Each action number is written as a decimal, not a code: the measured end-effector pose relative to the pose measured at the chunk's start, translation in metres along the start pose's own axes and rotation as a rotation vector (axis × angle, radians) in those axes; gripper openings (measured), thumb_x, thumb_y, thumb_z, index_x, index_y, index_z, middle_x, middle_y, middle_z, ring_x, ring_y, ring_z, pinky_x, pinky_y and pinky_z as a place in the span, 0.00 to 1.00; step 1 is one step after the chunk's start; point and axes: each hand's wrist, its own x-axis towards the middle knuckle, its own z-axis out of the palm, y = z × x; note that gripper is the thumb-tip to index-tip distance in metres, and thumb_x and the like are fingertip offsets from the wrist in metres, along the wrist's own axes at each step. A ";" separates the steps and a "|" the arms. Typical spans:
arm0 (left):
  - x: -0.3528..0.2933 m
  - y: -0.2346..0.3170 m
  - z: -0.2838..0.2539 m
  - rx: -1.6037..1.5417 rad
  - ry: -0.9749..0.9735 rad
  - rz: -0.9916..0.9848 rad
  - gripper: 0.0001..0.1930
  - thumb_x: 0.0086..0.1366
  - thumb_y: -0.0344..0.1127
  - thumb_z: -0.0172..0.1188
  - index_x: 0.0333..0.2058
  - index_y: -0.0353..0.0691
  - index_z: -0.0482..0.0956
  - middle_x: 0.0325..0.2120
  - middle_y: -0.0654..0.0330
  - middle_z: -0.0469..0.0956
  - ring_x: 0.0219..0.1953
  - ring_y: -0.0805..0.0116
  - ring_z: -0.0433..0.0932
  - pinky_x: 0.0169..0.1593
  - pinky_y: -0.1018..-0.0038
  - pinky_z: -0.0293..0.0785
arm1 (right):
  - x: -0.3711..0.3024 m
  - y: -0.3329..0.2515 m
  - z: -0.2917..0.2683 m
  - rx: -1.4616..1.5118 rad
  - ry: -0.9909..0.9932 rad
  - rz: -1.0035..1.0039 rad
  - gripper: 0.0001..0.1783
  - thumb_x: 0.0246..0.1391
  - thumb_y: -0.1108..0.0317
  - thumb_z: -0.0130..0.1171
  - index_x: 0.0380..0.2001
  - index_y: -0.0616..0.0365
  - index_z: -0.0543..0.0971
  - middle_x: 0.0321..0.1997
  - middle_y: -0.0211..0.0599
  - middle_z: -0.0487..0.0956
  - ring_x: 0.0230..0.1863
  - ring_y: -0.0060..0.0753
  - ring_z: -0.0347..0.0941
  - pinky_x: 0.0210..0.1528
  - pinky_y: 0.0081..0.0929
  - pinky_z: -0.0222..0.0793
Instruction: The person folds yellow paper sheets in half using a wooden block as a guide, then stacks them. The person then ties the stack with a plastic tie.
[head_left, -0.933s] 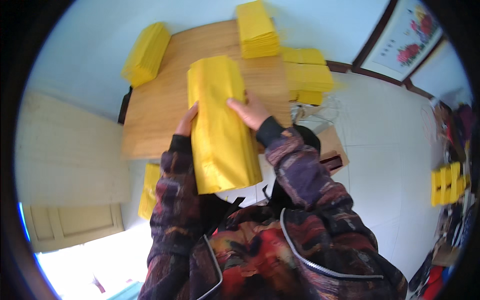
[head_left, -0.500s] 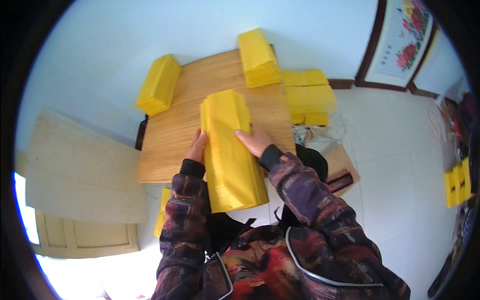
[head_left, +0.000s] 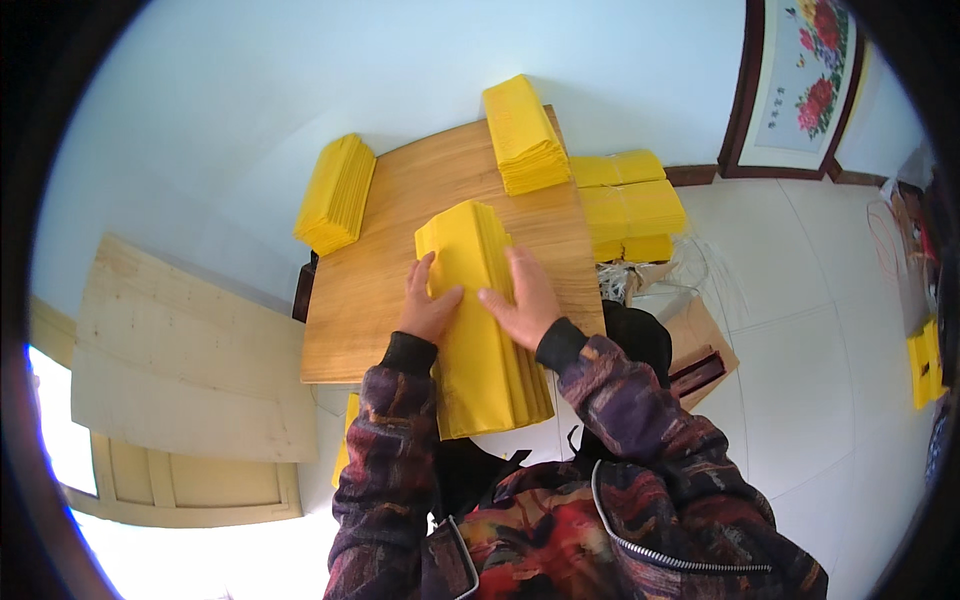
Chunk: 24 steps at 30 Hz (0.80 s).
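A long stack of yellow folded sheets (head_left: 470, 340) lies lengthwise toward me, its far part over the wooden table and its near end past the front edge, close to my body. My left hand (head_left: 430, 302) grips its left side, with the thumb on top. From the right, my right hand (head_left: 530, 303) presses against the other side, thumb across the top face. Layered edges show along the stack's right side. Whether the sheets are paper or cloth I cannot tell.
On the wooden table (head_left: 400, 220) two more yellow stacks stand, one at the far left (head_left: 335, 195) and another at the far right (head_left: 525, 140). Yellow bundles (head_left: 635, 210) and a cardboard piece (head_left: 705, 350) lie right of the table. A pale board (head_left: 190, 350) leans at left.
My left hand has shifted from the stack's left edge up onto its top. The right hand has moved slightly, and the stack's right-side layers look more spread. The whole view has shifted a little.
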 end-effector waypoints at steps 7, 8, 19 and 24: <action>-0.008 0.012 -0.010 0.274 -0.083 0.152 0.23 0.60 0.29 0.50 0.55 0.40 0.65 0.59 0.49 0.57 0.64 0.51 0.48 0.64 0.64 0.48 | -0.028 -0.035 -0.022 -0.153 -0.393 -0.265 0.33 0.46 0.56 0.57 0.53 0.64 0.66 0.62 0.45 0.61 0.65 0.50 0.50 0.64 0.51 0.44; -0.012 0.020 -0.010 0.239 -0.067 0.215 0.21 0.62 0.30 0.48 0.55 0.40 0.66 0.59 0.50 0.58 0.64 0.51 0.48 0.64 0.64 0.47 | -0.030 -0.034 -0.023 -0.200 -0.438 -0.265 0.32 0.46 0.56 0.56 0.52 0.64 0.67 0.62 0.44 0.61 0.66 0.49 0.49 0.65 0.50 0.43; -0.049 0.042 0.028 0.377 -0.148 0.142 0.30 0.69 0.53 0.29 0.60 0.39 0.57 0.63 0.52 0.51 0.66 0.50 0.42 0.66 0.60 0.35 | -0.035 -0.017 -0.028 -0.042 -0.342 -0.264 0.30 0.45 0.56 0.56 0.49 0.65 0.70 0.61 0.47 0.61 0.66 0.51 0.49 0.63 0.49 0.48; -0.057 0.044 0.029 0.596 -0.142 0.185 0.31 0.65 0.51 0.38 0.62 0.39 0.53 0.64 0.51 0.47 0.66 0.48 0.42 0.66 0.58 0.36 | -0.014 0.032 -0.067 0.612 -0.617 -0.115 0.24 0.50 0.63 0.57 0.49 0.65 0.69 0.52 0.50 0.70 0.56 0.45 0.66 0.55 0.38 0.63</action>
